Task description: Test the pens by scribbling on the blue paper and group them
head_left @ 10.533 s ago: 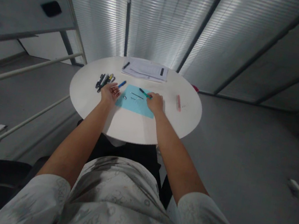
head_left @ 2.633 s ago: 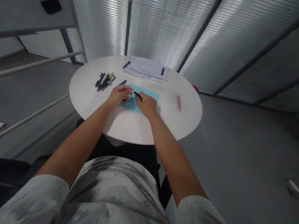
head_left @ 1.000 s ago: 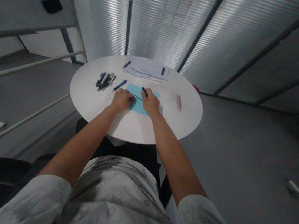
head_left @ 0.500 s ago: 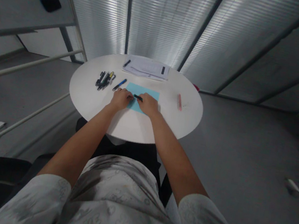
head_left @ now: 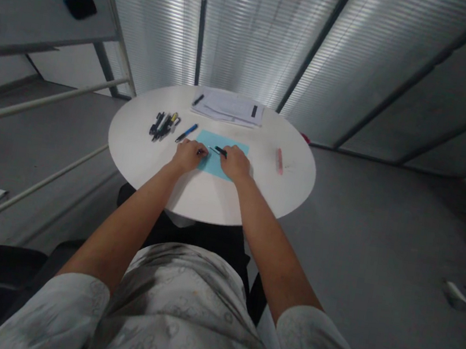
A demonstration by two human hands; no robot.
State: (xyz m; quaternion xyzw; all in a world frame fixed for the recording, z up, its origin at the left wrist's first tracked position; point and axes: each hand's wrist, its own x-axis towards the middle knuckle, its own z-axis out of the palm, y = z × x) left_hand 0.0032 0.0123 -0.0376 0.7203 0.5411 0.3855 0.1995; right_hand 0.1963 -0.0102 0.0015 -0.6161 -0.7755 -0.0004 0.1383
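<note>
Both hands are over a light blue sheet [head_left: 216, 166] on a round white table. My left hand [head_left: 188, 155] is closed at the sheet's left edge, its fingertips round a small dark piece. My right hand [head_left: 235, 162] is closed on a dark pen part [head_left: 221, 151] above the sheet. A thin, light-coloured rod reaches from that part toward my left hand; its exact shape is too small to tell. Just beyond my left hand lies a blue pen [head_left: 186, 132].
Several pens [head_left: 163, 127] lie in a group at the table's left. White papers [head_left: 228, 107] with dark items on them are at the far edge. A pink object [head_left: 279, 161] rests on the right of the white table [head_left: 206, 205].
My right hand has moved slightly right with the dark part, away from my left hand. The thin rod now shows between them. My left hand has barely moved.
</note>
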